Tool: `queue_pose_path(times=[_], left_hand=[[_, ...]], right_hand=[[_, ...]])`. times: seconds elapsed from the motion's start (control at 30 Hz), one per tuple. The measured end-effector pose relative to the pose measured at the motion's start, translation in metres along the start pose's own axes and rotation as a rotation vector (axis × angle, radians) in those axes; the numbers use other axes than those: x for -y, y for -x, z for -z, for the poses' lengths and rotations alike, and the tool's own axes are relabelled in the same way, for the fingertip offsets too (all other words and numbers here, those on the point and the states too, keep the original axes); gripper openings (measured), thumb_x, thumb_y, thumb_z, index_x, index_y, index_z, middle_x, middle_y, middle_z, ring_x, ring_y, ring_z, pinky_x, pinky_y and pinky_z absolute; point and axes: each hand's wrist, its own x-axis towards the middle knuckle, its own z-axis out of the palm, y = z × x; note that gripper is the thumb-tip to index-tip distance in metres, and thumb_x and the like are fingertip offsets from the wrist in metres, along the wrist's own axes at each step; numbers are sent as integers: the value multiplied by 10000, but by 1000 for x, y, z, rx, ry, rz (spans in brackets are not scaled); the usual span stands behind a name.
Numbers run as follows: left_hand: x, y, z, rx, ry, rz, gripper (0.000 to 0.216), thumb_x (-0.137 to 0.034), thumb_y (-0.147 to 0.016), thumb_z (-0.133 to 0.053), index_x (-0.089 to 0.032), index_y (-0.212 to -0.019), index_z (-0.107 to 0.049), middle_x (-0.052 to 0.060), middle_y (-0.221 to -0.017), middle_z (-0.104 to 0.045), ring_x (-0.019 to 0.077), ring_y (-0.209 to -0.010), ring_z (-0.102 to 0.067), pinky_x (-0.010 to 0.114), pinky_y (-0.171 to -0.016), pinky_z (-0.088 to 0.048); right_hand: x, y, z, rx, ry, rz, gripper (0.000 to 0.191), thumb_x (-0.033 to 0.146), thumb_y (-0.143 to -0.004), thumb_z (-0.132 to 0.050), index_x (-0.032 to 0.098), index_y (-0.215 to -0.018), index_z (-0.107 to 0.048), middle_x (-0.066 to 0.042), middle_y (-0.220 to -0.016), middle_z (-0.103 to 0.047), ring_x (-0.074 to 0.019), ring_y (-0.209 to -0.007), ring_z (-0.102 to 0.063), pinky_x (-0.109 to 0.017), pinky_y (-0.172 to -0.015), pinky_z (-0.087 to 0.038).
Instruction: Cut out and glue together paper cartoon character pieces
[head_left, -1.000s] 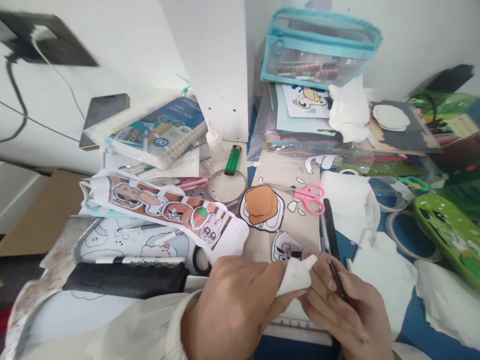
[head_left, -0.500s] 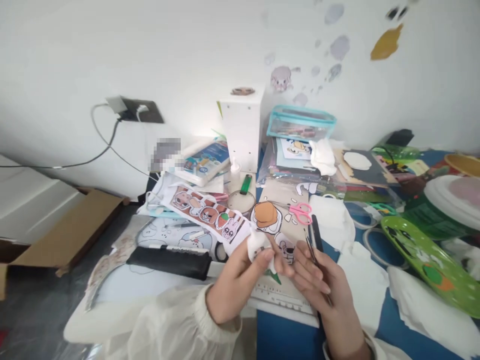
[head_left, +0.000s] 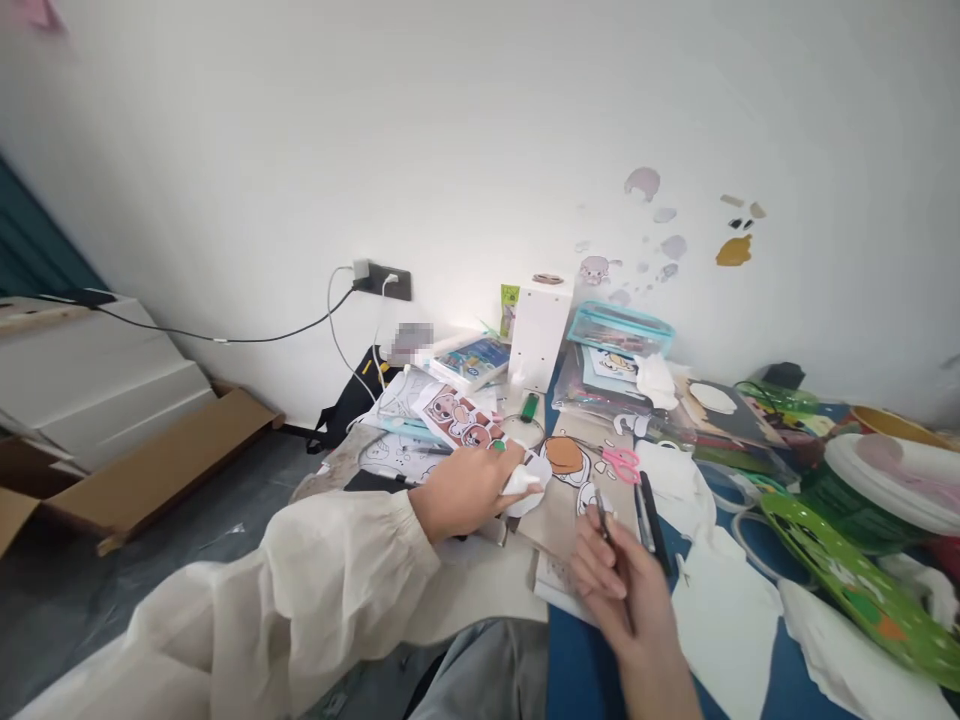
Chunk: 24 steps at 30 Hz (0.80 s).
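My left hand (head_left: pixel 474 490) is closed round a small white squeeze bottle (head_left: pixel 519 482), its nozzle pointing right, low over the paper at the table's left part. Partly beneath that hand lies a printed sheet of cartoon animals (head_left: pixel 457 415). My right hand (head_left: pixel 611 570) grips slim dark tweezers (head_left: pixel 602 515), tips pointing up and away from me. Just beyond it, a cut-out of a toast-like figure (head_left: pixel 564 460) rests on a grey-brown board (head_left: pixel 544 530). Pink scissors (head_left: pixel 621 464) lie to the right of the cut-out.
A green lighter (head_left: pixel 529 406) lies before a white box (head_left: pixel 538 335). Dark pens (head_left: pixel 652 520), white paper sheets (head_left: pixel 724 600), a green patterned tray (head_left: pixel 847 575) and a lidded green tub (head_left: pixel 862 495) are on the right. A clear, blue-edged pencil case (head_left: pixel 622 328) sits at the back.
My left hand has moved away from my right hand and turned palm down, with the bottle. My right hand still holds the tweezers, slightly lower. The view has shifted, showing more on the left.
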Motion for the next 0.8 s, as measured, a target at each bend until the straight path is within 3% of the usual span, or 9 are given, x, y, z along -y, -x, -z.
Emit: queue_pose_path(times=[0.1,0.27,0.47,0.67,0.8], left_hand=[[9,-4,-14,53,-170,-109,228,-352,-904,-486,-131,-904,-539,97,-736,-642,243,-639,-621,303,-578,-450],[20,5,-35,93,-263,-223,161,-265,-921,-406,-166,-859,-517,66,-753,-661,211,-664,-650,266,-579,-459],[28,9,-31,101,-242,-82,168,-283,-896,-409,-186,-805,-510,21,-604,-622,224,-543,-633,260,-484,-392],[31,8,-22,112,-218,50,135,-313,-873,-462,-188,-843,-503,40,-687,-650,264,-608,-638,303,-500,-399],[35,5,-24,-27,-153,-66,84,-207,-863,-450,-170,-793,-481,61,-735,-599,252,-717,-591,342,-607,-450]], right_hand=[[-32,5,-12,-45,-26,81,200,327,-851,-597,178,-719,-578,96,-559,-333,-40,-413,-102,-151,-400,-263],[-69,11,-18,-121,-33,209,179,365,-843,-592,226,-734,-567,83,-549,-269,-88,-461,-221,-200,-473,-319],[-91,-2,-23,-151,-58,263,169,387,-788,-646,253,-709,-580,69,-474,-239,-156,-627,-419,-285,-681,-416],[-97,-18,-33,-190,-85,233,139,393,-769,-661,270,-705,-643,47,-466,-360,-176,-751,-536,-330,-883,-442],[-100,-18,-27,-238,-92,250,157,413,-765,-646,285,-676,-633,45,-476,-365,-154,-774,-563,-280,-909,-440]])
